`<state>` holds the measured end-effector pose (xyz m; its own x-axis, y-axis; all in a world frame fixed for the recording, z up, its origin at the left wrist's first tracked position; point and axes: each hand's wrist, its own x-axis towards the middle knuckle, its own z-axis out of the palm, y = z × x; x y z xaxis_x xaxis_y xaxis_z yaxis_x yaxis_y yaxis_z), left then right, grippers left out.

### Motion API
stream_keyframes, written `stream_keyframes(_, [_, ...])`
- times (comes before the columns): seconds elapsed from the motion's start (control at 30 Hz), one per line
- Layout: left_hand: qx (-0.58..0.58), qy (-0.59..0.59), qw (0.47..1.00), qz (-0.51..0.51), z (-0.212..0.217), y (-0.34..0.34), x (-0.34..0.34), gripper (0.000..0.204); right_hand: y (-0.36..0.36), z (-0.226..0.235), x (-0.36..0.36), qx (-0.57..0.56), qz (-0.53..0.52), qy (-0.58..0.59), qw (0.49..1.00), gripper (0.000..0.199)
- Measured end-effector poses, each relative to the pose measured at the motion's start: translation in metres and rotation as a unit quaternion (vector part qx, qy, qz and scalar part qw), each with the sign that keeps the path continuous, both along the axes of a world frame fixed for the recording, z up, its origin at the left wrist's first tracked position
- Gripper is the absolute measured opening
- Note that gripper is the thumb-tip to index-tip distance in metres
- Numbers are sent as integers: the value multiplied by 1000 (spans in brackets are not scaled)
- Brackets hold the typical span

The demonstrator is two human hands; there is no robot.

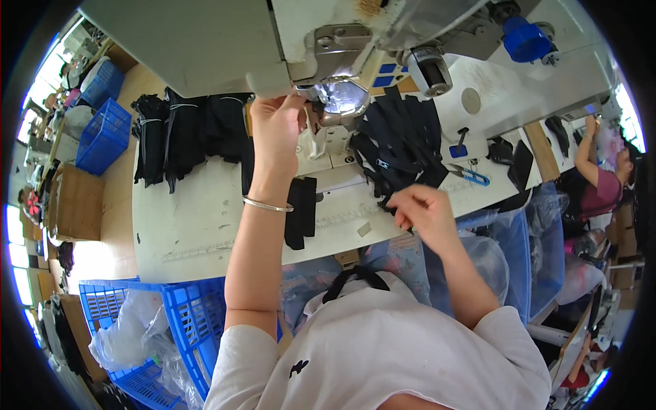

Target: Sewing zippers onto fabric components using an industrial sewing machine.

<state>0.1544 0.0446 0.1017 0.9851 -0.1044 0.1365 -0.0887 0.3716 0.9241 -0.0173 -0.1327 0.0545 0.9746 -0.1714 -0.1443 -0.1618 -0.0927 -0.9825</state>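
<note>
My left hand (277, 130), with a bangle at the wrist, is raised to the head of a sewing machine (335, 55). Its thumb and fingers are pinched together beside the lit needle area; what they hold, if anything, is too small to make out. My right hand (425, 213) is over the table's front edge with its fingers curled, at the near end of a heap of black straps (403, 137). A dark bit shows by its fingertips, but its kind is unclear. Below the machine's needle area, short black fabric strips (301, 212) lie on the white table (195, 225).
Bundles of tied black fabric pieces (184, 137) lie at the table's left. Blue-handled snips (470, 175) rest right of the straps. Blue crates (188, 321) with plastic bags stand at lower left, and a blue bin (516, 253) at right. Another person (605, 178) works at far right.
</note>
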Motion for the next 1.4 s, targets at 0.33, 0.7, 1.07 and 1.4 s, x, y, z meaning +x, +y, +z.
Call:
stream_keyframes(0.33, [158,-7,986,61,-18,58,-40,19,-65,-25,72,-563,-52,-75,821,26])
stream_keyframes(0.7, [419,24,901,111,-87,122,-85,20,-57,17,77,-295,-219,-208,906,34])
stream_keyframes(1.07, [161,-153,973,-67,-66,-30,-127,42,-43,-2,38,-78,-210,-240,945,21])
stream_keyframes(1.4, [355,-354,855,-136,-97,-99,-94,40,-44,29,18,41,-298,-396,868,16])
